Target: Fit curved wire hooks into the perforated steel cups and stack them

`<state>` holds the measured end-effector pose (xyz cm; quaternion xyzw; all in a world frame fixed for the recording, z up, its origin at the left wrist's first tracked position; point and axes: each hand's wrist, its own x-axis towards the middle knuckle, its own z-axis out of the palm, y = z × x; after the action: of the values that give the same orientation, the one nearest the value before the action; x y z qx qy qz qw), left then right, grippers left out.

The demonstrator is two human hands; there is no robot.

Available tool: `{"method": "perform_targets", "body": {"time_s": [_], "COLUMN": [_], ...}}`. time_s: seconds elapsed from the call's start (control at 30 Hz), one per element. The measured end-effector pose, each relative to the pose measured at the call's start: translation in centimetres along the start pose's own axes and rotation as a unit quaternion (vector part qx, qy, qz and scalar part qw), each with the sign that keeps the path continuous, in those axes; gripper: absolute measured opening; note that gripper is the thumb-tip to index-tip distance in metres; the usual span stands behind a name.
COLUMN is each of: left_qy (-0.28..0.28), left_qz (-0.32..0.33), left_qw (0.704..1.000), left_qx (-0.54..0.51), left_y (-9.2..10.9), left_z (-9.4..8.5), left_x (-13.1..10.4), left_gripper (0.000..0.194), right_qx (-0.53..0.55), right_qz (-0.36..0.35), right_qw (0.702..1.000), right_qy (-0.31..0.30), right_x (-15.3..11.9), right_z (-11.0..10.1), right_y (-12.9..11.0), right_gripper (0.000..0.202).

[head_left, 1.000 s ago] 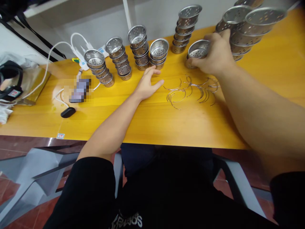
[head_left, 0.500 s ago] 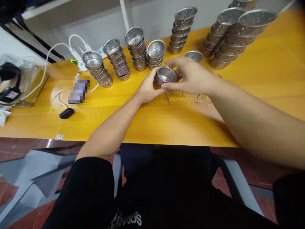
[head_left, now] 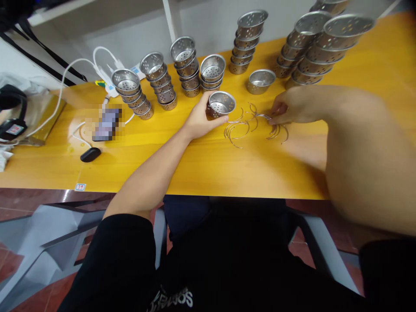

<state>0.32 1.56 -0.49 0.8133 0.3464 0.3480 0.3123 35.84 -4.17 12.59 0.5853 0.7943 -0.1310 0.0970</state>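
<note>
Metal cup (head_left: 222, 105) gripped in L hand (head_left: 199, 120), R hand (head_left: 292, 106) angled down at wires (head_left: 262, 115), its grip unclear

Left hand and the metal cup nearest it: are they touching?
Touching. The head view shows the left hand curled around the metal cup, thumb along its near side.

Table (head_left: 195, 173) sticker (head_left: 80, 187) beginning 3, shirt (head_left: 227, 260) lettering (head_left: 172, 300) unclear

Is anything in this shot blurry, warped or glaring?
In the head view, the right forearm looks soft and blurred, while the cup in the left hand is clearer; also in the head view, the far-right cup stack leans, perhaps lens stretch, and pale glare marks the table near the pixelated phone.
</note>
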Motion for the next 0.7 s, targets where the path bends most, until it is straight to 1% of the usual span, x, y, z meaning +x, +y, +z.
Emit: {"method": "perform_targets", "body": {"time_s": [0.03, 0.1, 0.2, 0.3, 0.37, 0.43, 0.57, 0.7], "left_qy": [-0.001, -0.002, -0.006, -0.011, -0.008, -0.002, 0.005, 0.022], "left_qz": [0.002, 0.000, -0.012, -0.020, -0.017, -0.006, 0.033, 0.059], "left_qw": [1.000, 1.000, 1.000, 1.000, 1.000, 1.000, 0.999, 0.997], "left_qx": [-0.001, -0.005, -0.011, -0.016, -0.020, -0.025, -0.031, -0.042], "left_y": [-0.1, -0.1, 0.3, 0.9, 0.9, 0.5, -1.1, -2.6], "left_z": [0.0, -0.1, -0.3, -0.4, -0.4, -0.3, 0.0, 0.1], "left_x": [0.0, -0.1, -0.1, -0.1, -0.1, -0.1, 0.3, 0.8], "left_gripper": [0.102, 0.102, 0.099, 0.099, 0.100, 0.102, 0.106, 0.103], "right_qx": [-0.018, -0.031, -0.034, -0.039, -0.036, -0.029, -0.004, 0.037], "right_qz": [0.023, 0.039, 0.035, 0.040, 0.027, 0.007, -0.034, -0.076], "right_qw": [0.999, 0.998, 0.998, 0.998, 0.999, 1.000, 0.999, 0.995], "right_qy": [-0.023, -0.045, -0.027, -0.017, -0.013, -0.009, 0.018, 0.052], "right_x": [-0.1, -0.3, -0.3, -0.2, -0.1, 0.0, 0.2, 0.4], "right_z": [-0.4, -1.0, -1.1, -0.7, -0.6, -0.4, -0.1, 0.3], "right_y": [-1.0, -2.7, -4.1, -4.7, -4.9, -4.7, -3.7, -2.9], "right_gripper": [0.036, 0.029, 0.026, 0.026, 0.024, 0.022, 0.018, 0.012]}}
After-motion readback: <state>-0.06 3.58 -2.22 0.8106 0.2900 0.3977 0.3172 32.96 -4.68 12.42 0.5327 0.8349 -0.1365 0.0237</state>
